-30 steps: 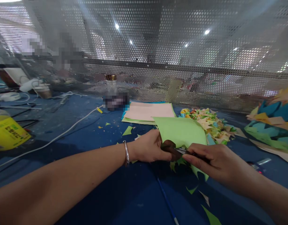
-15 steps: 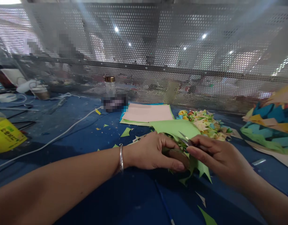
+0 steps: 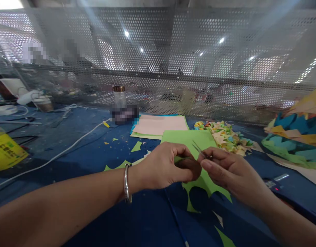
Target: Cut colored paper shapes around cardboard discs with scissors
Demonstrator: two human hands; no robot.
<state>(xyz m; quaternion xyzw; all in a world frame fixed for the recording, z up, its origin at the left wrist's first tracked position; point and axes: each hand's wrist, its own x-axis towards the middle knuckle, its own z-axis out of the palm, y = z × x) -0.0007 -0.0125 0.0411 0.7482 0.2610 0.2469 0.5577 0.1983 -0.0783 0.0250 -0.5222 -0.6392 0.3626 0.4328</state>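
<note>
My left hand, with a silver bangle at the wrist, is closed with thumb and fingers curled together. Whatever it holds is hidden in the shadow of its fingers. My right hand pinches small pointed scissors, their thin blades slightly apart and pointing up and left; the handles are covered by the fingers. Both hands hover close together over a light green paper sheet. Curved pieces are cut out of its near edge.
Behind the sheet lies a paper stack, beside a pile of small folded paper pieces. A layered paper construction stands at the right. Green scraps, a blue pen-like stick, a white cable and a yellow-labelled container are around.
My left hand has drawn slightly left and its fingers have closed further. The green sheet now lies flatter, with its cut edge more exposed. The scissors' blades show more plainly apart.
</note>
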